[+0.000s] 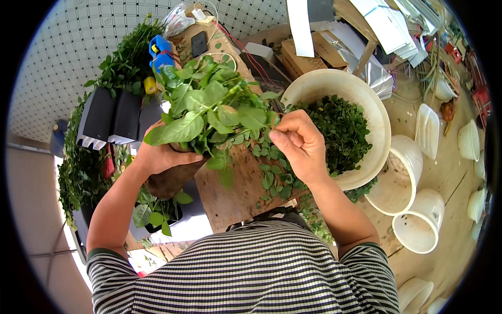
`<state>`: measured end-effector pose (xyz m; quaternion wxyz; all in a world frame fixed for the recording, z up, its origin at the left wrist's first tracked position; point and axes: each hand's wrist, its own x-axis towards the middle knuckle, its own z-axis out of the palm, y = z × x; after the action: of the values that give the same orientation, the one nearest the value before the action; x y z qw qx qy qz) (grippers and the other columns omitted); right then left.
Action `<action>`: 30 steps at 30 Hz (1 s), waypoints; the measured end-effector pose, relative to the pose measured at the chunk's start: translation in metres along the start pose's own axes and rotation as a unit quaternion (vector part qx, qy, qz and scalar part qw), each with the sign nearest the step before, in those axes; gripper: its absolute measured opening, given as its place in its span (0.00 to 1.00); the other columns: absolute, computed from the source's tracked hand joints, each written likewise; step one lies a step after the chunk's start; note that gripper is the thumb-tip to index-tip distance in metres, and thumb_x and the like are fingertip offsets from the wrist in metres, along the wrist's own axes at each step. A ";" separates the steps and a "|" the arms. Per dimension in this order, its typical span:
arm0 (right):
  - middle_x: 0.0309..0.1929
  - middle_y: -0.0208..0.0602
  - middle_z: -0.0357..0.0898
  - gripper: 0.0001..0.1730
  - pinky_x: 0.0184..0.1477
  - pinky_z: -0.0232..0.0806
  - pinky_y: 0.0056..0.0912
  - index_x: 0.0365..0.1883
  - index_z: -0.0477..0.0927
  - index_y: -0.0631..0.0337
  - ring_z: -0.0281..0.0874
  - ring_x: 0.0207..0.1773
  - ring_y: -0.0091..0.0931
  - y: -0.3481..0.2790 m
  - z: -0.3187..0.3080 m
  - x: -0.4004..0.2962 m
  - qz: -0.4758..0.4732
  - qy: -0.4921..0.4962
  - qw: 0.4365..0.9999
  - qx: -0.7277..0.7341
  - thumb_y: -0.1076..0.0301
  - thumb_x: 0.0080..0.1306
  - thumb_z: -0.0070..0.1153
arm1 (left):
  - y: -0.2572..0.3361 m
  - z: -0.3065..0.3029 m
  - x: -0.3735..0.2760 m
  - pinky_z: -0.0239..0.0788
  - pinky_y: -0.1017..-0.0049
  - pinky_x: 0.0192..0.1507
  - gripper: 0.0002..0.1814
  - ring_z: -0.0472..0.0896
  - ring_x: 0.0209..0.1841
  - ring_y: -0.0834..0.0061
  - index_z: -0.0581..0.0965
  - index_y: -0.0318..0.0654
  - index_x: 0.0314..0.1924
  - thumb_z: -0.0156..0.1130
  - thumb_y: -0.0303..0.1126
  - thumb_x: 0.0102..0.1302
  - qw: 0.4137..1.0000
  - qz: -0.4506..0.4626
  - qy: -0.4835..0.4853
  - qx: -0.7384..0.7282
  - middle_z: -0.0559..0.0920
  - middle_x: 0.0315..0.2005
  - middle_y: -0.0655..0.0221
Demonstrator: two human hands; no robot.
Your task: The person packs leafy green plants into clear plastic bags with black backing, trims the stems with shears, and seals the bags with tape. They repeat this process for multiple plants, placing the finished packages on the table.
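Note:
My left hand (162,155) grips a bunch of leafy green stems (211,106) from its left side, thumb pointing right. Beneath that hand is a brown, rounded object (172,181), mostly hidden, whose kind I cannot tell. At the bunch's right edge, my right hand (300,145) pinches a leaf tip or thin strand between thumb and forefinger; which one is unclear. Loose leaves (274,172) lie on the wooden tabletop (231,188) below and beside the hands. A large off-white tub (378,129) stands to the right, with a heap of cut leaves (345,133) inside.
A blue tape dispenser (160,53), a yellow tape roll (150,85) and a smartphone (199,44) lie at the back. Black boxes (125,114) and more foliage (125,62) are at left. White buckets (415,221) and a cardboard box (300,57) stand right of the table.

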<state>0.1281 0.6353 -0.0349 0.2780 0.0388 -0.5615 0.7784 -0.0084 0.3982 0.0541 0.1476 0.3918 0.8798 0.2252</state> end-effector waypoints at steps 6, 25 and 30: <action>0.32 0.29 0.71 0.05 0.36 0.64 0.19 0.34 0.77 0.67 0.68 0.31 0.16 0.018 0.004 -0.006 0.038 -0.025 0.999 0.000 0.76 0.61 0.55 | 0.006 0.004 -0.001 0.67 0.69 0.46 0.31 0.78 0.41 0.64 0.76 0.36 0.43 0.74 0.46 0.41 0.999 -0.006 0.006 -0.049 0.80 0.39 0.62; 0.20 0.31 0.75 0.14 0.27 0.63 0.29 0.26 0.78 0.62 0.69 0.23 0.22 -0.077 -0.033 0.103 0.117 -0.581 0.745 -0.306 0.59 0.55 0.56 | 0.080 0.073 0.009 0.72 0.63 0.43 0.48 0.78 0.39 0.53 0.65 0.38 0.56 0.73 0.51 0.34 0.977 0.124 -0.165 0.058 0.76 0.40 0.54; 0.17 0.18 0.65 0.10 0.22 0.51 0.17 0.29 0.77 0.57 0.58 0.21 0.12 -0.008 -0.107 0.113 0.237 -0.364 0.892 -0.124 0.60 0.62 0.54 | 0.104 0.063 0.022 0.71 0.65 0.46 0.44 0.78 0.41 0.54 0.69 0.35 0.53 0.74 0.49 0.35 0.954 0.242 -0.177 -0.002 0.77 0.41 0.54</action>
<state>0.0632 0.7767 -0.0254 -0.1355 0.1503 -0.7077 0.6769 0.0694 0.4939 0.0518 0.2431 0.6264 0.7177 0.1826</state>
